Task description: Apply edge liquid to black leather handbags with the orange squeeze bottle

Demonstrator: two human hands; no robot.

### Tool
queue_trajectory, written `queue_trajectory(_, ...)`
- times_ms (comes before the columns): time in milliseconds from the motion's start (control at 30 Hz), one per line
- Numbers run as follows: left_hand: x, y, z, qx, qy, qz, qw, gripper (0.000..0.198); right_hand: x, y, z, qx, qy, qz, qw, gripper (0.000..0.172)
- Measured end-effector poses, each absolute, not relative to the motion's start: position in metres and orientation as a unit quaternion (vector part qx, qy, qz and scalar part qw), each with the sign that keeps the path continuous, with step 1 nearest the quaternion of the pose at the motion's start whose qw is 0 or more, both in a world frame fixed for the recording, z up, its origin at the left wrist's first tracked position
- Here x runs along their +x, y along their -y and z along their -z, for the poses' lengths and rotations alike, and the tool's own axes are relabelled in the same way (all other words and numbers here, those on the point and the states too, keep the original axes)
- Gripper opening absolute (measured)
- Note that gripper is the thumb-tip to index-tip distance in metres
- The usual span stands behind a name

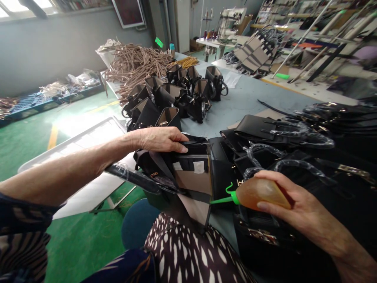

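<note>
Green floor on the left, and over it the left hand [160, 139] lies palm down, fingers nearly flat, resting on the top edge of one open black leather handbag with a tan lining [188, 169] at the near table edge. Farther back, about ten more open black bags [173, 96] stand clustered; an exact count is hard. Behind them sprawls a heap of tan straps [135, 65]. Moving right, the right hand [297, 212] curls around one amber squeeze bottle with a green nozzle [253, 193], nozzle pointing left at the handbag's side. On the right lie stacked flat black bags with plastic-wrapped handles [288, 137].
</note>
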State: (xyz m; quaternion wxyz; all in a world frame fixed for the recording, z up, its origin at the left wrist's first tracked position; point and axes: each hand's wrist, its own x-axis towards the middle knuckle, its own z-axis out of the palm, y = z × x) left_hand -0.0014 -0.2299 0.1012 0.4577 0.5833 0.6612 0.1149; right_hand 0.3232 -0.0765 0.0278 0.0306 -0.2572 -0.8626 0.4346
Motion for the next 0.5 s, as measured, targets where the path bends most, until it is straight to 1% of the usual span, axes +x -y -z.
queue_trajectory(233, 0.005, 0.233, -0.109, 0.617, -0.695, -0.104, 0.353, 0.030, 0.318, 0.077, -0.021, -0.291, 0.852, -0.431, 0.063, 0.053)
queue_trajectory(367, 0.009, 0.238, -0.112, 0.635, -0.706, -0.105, 0.295, 0.026, 0.317, 0.076, -0.015, -0.309, 0.839, -0.442, 0.073, 0.053)
queue_trajectory(500, 0.014, 0.243, -0.113, 0.669, -0.700, -0.116, 0.223, 0.028, 0.313, 0.076, -0.010, -0.337, 0.814, -0.466, 0.082, 0.055)
